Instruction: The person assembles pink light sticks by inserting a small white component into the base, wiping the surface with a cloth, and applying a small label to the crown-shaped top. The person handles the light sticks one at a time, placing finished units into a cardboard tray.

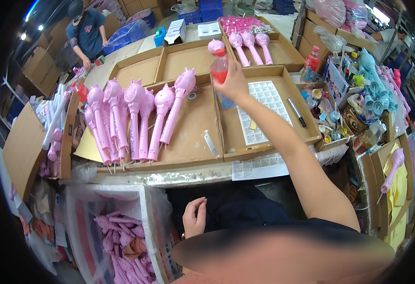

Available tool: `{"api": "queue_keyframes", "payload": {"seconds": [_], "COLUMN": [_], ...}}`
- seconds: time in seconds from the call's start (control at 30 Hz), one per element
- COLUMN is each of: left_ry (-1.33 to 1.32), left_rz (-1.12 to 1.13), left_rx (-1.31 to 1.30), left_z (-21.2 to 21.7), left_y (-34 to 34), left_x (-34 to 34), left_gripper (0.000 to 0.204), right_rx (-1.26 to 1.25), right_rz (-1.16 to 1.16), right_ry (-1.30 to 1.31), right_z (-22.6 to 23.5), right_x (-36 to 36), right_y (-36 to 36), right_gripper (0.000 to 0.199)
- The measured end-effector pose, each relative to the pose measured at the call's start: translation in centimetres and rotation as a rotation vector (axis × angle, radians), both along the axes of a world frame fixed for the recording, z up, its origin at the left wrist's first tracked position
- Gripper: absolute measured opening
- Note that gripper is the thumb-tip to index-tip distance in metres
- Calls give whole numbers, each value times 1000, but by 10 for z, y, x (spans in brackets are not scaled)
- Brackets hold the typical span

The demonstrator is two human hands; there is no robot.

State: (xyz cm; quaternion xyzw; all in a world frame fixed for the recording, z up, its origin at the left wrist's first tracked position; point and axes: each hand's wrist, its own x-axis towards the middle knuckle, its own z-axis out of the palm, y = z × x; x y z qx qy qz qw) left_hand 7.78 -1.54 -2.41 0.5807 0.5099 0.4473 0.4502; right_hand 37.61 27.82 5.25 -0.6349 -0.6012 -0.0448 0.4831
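My right hand [234, 81] is closed around a clear plastic bottle [219, 71] with a red cap and a red band, held upright over the cardboard trays. Just beyond it, several pink wands [248, 43] with round animal-like heads lie in a far tray. My left hand [194, 217] rests low near my lap, fingers loosely bent and nothing seen in it. To the left, a group of pink wands [134, 97] lies in the near cardboard tray [193, 137]. A sheet of small printed labels [263, 109] and a black marker [296, 112] lie in the right tray.
Below the table edge, a foam box [143, 203] holds many pink wand parts [127, 246]. A second red-capped bottle [311, 61], small paint pots [333, 116] and blue plastic parts [370, 85] crowd the right. Across the table at far left works another person [85, 31].
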Motion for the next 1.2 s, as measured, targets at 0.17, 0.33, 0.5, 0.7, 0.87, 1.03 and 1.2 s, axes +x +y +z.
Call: {"api": "queue_keyframes", "payload": {"seconds": [0.17,0.33,0.5,0.7,0.87,1.03,1.2], "left_ry": [186,375,416,322,659,1219,97], "left_rz": [-93,-128,-238,-161,101,23,-208], "left_rx": [159,234,335,318,612,234,-77], "left_z": [7,2,18,40,39,23,49], "left_y": [-14,-17,-1,92,254,296,278], "left_x": [-6,-15,-10,-17,3,33,36], "left_gripper": [16,16,15,12,35,64,54], "right_rx": [252,276,227,219,143,3,-170], "right_rz": [64,-241,-301,-331,-319,84,359], "right_ry": [533,28,-230,-153,-200,-26,-96], "right_z": [18,28,-4,-23,-4,-6,-34], "right_x": [76,152,191,209,197,130,45], "right_y": [13,-16,-28,-29,-66,-190,-280], "right_gripper": [80,95,84,90,81,33,17]}}
